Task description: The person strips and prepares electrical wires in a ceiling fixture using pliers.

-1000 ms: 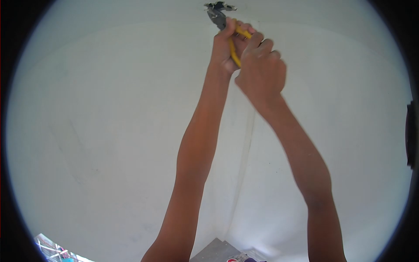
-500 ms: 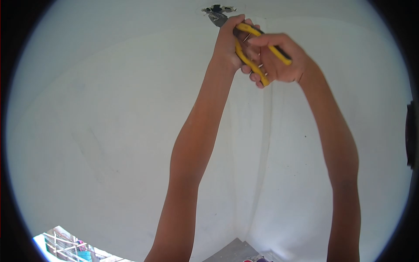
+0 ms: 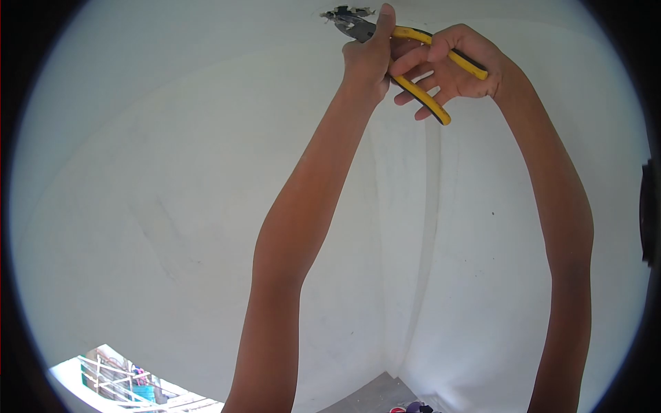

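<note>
A pair of pliers with yellow and black handles is raised overhead, its handles spread apart. Its grey jaws reach a ragged, broken hole in the white surface above; the jaw tips are hard to make out against the dark edge. My left hand is closed round the pliers just behind the jaws, thumb pointing up. On the upper handle, my right hand has its thumb and palm against the grip, while its other fingers stretch loosely between and behind the two handles.
White walls meet in a corner below the hands. A grey surface with several small coloured items lies at the bottom. Through a bright opening at lower left, poles and a blue-green object show. A dark object sits at the right edge.
The pliers have swung, their handle ends moving right and slightly up, and more of the jaws shows. Both hands have shifted with them; my right-hand fingers are more stretched out.
</note>
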The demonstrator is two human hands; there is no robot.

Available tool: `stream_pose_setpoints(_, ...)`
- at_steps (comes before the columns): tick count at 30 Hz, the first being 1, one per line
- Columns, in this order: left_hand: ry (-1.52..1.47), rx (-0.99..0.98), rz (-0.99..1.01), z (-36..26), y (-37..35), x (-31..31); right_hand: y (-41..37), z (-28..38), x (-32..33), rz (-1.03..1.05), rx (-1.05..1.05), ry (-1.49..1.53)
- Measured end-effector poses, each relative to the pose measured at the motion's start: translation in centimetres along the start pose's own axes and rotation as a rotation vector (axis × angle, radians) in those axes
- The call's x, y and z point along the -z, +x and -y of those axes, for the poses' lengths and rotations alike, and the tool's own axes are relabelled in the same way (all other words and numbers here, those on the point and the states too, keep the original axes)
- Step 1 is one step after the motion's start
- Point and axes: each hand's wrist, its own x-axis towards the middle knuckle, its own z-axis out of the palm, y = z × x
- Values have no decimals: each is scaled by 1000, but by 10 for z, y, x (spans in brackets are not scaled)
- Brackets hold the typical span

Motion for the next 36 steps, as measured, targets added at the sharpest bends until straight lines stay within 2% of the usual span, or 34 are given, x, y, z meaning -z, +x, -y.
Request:
stream_pose_setpoints(2, 56, 2, -27, 10, 11, 9, -4, 5, -7, -158, -8, -100)
stream_pose_setpoints(3, 99, 5, -70, 17, 14, 14, -6, 4, -4, -146, -9, -91)
stream_pose_setpoints(5, 49, -17, -52, 43, 28, 25, -1, -4, 12, -502, -143, -520)
stream_pose_setpoints(6, 5, -42, -19, 51, 30, 30, 1, -12, 8, -501, -145, -517)
stream_pose_setpoints(8, -63, -77, -45, 55, 26, 23, 1, -26, -6, -853, -95, -1208)
stream_pose_setpoints(9, -127, -111, -65, 58, 27, 20, 1, -34, -4, -852, -92, -1200)
stream_pose_setpoints(11, -149, -88, -60, 62, 29, 13, 0, -52, 5, -1009, 190, -1338)
stream_pose_setpoints(16, -201, -73, -52, 66, 33, 9, 7, -65, 29, -1097, 316, -1437)
stream_pose_setpoints(18, -347, -33, 155, 58, 41, 21, 7, -51, 20, -1132, 383, -1500)
stream_pose_setpoints(19, -351, -35, 157, 54, 42, 22, 4, -36, 10, -1065, 233, -1484)
stream_pose_setpoints(20, -384, -30, 249, 49, 42, 22, 2, -23, 0, -994, 84, -1462)
stream_pose_setpoints(21, -416, -27, 341, 46, 41, 23, 1, -12, -9, -992, 83, -1466)
stream_pose_setpoints(22, -416, -30, 339, 49, 43, 25, 0, -3, -15, -1021, 119, -1463)
stream_pose_setpoints(24, -644, -57, 384, 56, 41, 25, 2, 0, -22, -1042, 157, -1458)
stream_pose_setpoints(26, -683, -74, 407, 63, 27, 27, 6, -2, -25, -1106, 228, -1589)
stream_pose_setpoints(30, -840, -126, 531, 71, 31, 23, 4, -1, -28, -1068, 265, -1655)
stream_pose_setpoints(32, -787, -166, 462, 75, 25, 17, 1, 0, -36, -1058, 82, -1706)
stream_pose_setpoints(33, -729, -203, 395, 73, 20, 13, 0, -8, -35, -1051, 88, -1709)
stream_pose_setpoints(35, -749, -200, 384, 70, 16, 10, -1, -35, -29, -1118, 373, -2128)
stream_pose_setpoints(36, -769, -190, 378, 69, 15, 11, -1, -43, -35, -1104, 382, -2134)
